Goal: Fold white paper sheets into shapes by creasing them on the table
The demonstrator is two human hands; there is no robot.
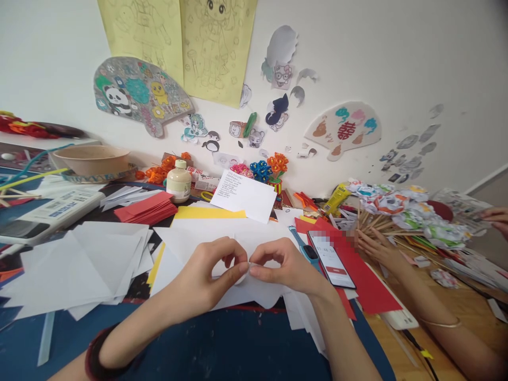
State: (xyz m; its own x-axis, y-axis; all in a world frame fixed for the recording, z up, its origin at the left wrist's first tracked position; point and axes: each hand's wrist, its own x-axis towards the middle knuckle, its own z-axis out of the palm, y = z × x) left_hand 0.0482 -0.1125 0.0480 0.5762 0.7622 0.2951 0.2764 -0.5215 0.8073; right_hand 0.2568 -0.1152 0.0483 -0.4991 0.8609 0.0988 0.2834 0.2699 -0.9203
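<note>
1. Nearest, the blue-covered desk (210, 344) lies under the forearms, with a bare strip in front of the person; resting the forearms there should steady fine finger work.

2. The left hand (210, 267) and the right hand (284, 264) meet in mid-view, fingertips almost touching. Each grip is a thumb-and-forefinger pinch, closed together on the white paper (265, 293).

3. That paper is between and below the fingertips, over other white sheets; white on white, I cannot tell where all its edges run. With so small a hold, a light, even pinch seems best: rolling thumb against forefinger in short moves should shape it without tearing, and pulling the hands apart would risk a rip.

4. Left of the hands, a fan of loose sheets (83, 259) spreads out; the left elbow is best held clear of them.

5. To the right, a phone (331, 259) lies on red paper (377, 291) beside a blue watch (309, 251). Beyond, a co-worker's hand (377, 248) is at some thin sticks (369, 225).

6. Farther back stand a capped bottle (178, 185) and a written card (244, 196).
</note>
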